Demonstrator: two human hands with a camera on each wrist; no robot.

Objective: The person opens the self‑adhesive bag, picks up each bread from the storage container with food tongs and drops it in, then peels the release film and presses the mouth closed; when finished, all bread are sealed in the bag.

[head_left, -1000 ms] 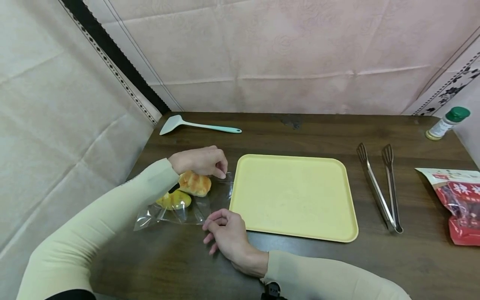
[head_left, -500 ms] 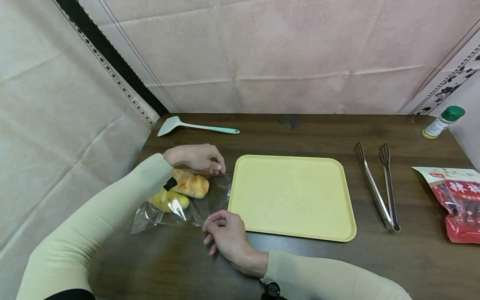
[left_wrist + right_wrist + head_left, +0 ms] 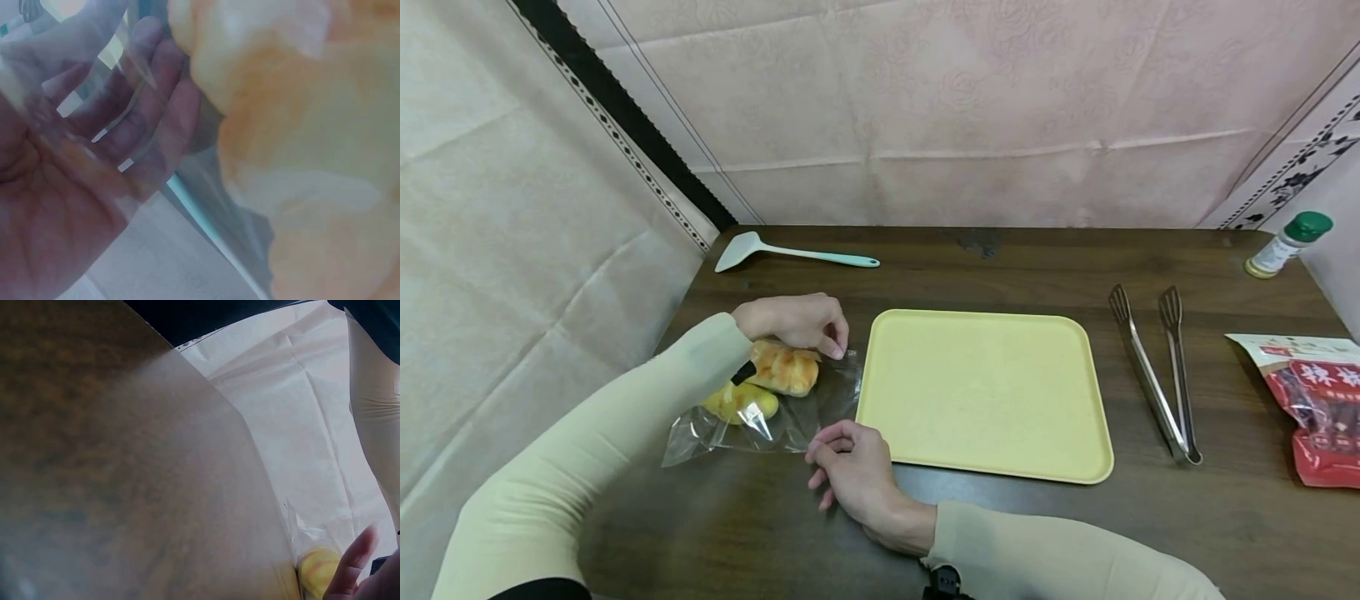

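Observation:
A clear plastic bag lies left of the yellow tray in the head view. Two bread rolls are inside it: a golden-brown one and a yellow one, both partly hidden by the left sleeve. With thumb and fingertips my left hand pinches the bag's far right corner. My right hand pinches the near right corner between thumb and forefinger. Up close in the left wrist view, the brown roll shows beside the left hand, seen through the film.
A pale turquoise spatula lies at the back left. Right of the tray are metal tongs, a red and white food packet and a green-capped bottle. Light cloth hangs behind the table.
My left hand moves slightly away from me with the bag's far corner, then comes back a little nearer. The right hand stays put at its corner.

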